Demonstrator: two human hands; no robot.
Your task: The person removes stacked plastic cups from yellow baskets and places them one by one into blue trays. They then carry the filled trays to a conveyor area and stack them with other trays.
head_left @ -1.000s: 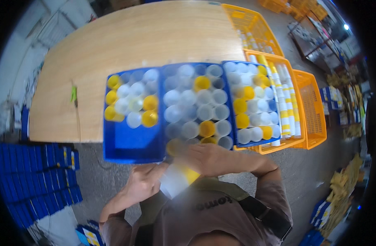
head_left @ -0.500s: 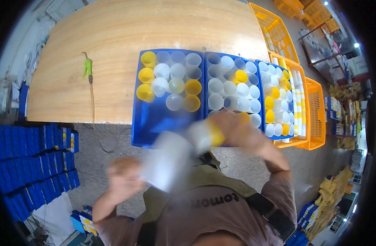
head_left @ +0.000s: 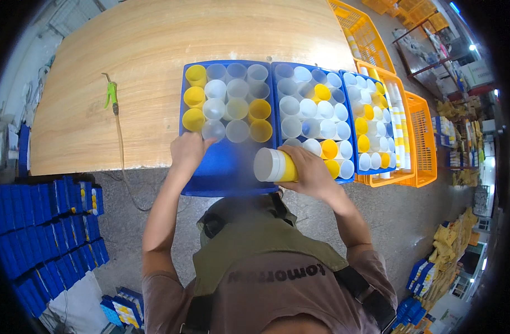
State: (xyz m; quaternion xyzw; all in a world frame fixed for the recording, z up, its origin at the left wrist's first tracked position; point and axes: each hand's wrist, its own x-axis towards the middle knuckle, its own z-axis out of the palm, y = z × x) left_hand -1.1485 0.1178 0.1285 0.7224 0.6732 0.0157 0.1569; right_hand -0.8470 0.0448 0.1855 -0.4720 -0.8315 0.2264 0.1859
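Holds a white-and-yellow cylindrical container (head_left: pixel 275 166) clamped in the right hand (head_left: pixel 315 171) near the centre of the frame, long axis running left to right, round white end toward the left hand (head_left: pixel 186 153) and the lower part of a blue plastic tray (head_left: pixel 216 177). Has the hands apart, with the left hand touching or just beside a frosted translucent cup (head_left: pixel 213 129); cannot tell whether closed on it. Shows a smooth container wall, white near the end, yellow beside the right hand.
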